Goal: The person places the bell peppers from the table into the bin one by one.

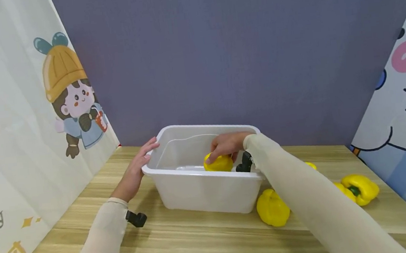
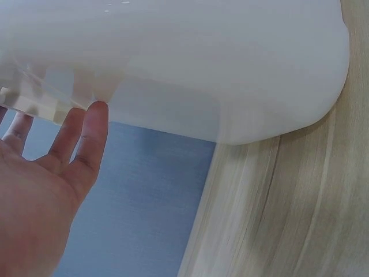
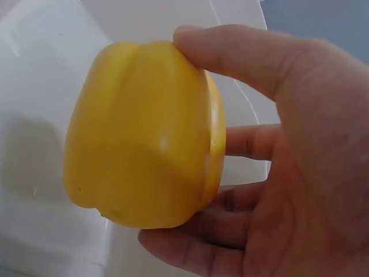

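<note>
My right hand [image 1: 227,143] grips a yellow bell pepper [image 1: 219,163] inside the white plastic bin [image 1: 202,192]. In the right wrist view the thumb lies on one side of the pepper [image 3: 144,138] and the fingers curl around the other, with the bin's smooth inner wall behind. At the bin's left end my left hand [image 1: 138,168] rests with its fingers at the rim. The left wrist view shows those fingers [image 2: 86,144] extended against the outside of the bin [image 2: 230,63].
Another yellow bell pepper [image 1: 272,208] stands by the bin's front right corner. More yellow peppers [image 1: 360,189] lie farther right, partly behind my right sleeve [image 1: 306,190]. A grey-blue panel [image 1: 218,59] rises behind the wooden table [image 1: 185,243], with printed sheets at both sides.
</note>
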The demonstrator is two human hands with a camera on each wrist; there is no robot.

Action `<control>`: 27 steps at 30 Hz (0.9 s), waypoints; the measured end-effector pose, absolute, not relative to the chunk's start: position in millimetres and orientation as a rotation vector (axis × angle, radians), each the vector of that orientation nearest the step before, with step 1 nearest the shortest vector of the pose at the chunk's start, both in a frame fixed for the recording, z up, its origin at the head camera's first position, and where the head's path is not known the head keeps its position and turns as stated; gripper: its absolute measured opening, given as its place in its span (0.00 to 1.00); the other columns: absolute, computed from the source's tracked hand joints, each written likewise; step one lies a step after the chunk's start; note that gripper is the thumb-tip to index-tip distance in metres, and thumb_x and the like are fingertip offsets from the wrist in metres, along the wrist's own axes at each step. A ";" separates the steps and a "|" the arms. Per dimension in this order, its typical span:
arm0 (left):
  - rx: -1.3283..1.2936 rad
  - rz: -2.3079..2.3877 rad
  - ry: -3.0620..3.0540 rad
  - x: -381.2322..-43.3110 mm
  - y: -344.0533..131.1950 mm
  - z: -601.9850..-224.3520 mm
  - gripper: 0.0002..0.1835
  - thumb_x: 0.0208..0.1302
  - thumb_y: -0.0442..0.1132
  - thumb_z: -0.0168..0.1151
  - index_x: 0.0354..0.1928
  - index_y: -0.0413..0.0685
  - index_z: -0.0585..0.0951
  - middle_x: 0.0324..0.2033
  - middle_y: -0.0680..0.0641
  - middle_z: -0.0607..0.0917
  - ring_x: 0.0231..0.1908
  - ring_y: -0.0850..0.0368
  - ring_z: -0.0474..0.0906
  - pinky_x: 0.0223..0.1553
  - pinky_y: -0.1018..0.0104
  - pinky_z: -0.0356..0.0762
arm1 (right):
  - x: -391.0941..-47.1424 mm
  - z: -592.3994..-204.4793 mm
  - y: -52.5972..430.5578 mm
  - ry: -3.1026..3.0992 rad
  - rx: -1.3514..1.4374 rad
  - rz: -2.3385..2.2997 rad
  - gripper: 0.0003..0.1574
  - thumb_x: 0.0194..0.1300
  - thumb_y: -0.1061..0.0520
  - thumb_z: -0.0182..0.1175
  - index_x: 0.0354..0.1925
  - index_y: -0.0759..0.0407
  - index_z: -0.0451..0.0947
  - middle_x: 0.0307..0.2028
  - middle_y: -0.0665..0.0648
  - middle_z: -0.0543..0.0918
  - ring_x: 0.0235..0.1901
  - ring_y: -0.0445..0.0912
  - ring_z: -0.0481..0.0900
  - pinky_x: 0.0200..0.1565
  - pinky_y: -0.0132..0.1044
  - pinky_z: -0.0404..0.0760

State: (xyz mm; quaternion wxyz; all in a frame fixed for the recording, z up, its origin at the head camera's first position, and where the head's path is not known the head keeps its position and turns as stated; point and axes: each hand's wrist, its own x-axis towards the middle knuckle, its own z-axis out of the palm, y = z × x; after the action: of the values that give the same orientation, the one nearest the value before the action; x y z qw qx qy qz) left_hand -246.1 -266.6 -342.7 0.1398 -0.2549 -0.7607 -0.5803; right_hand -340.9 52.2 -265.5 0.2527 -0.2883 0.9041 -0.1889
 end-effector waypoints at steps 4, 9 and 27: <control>-0.743 -1.681 -2.197 -246.7 -265.7 -342.3 0.27 0.78 0.44 0.38 0.71 0.33 0.64 0.77 0.47 0.55 0.76 0.47 0.46 0.64 0.48 0.56 | -339.8 -265.2 52.9 2.429 -0.797 -0.487 0.29 0.60 0.35 0.65 0.48 0.54 0.78 0.41 0.55 0.82 0.38 0.48 0.80 0.39 0.43 0.84; -0.739 -1.684 -2.201 -246.9 -264.8 -342.2 0.27 0.79 0.44 0.37 0.71 0.34 0.65 0.77 0.47 0.55 0.76 0.47 0.45 0.65 0.44 0.54 | -337.1 -264.5 51.9 2.428 -0.765 -0.441 0.28 0.60 0.35 0.66 0.47 0.53 0.79 0.41 0.54 0.83 0.39 0.48 0.81 0.39 0.42 0.84; -0.694 -1.654 -2.219 -256.4 -257.0 -345.5 0.28 0.79 0.47 0.37 0.72 0.37 0.65 0.78 0.48 0.54 0.76 0.48 0.45 0.65 0.49 0.55 | -354.3 -269.3 55.3 2.392 -0.773 -0.347 0.27 0.58 0.34 0.67 0.44 0.53 0.81 0.41 0.54 0.84 0.39 0.49 0.84 0.39 0.45 0.84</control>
State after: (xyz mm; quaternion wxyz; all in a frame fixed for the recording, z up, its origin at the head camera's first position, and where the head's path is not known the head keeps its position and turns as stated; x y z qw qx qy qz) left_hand -256.4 -257.0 -345.5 0.1436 -0.2408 -0.7697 -0.5735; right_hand -354.3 55.3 -269.3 0.2976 -0.2910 0.8998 -0.1305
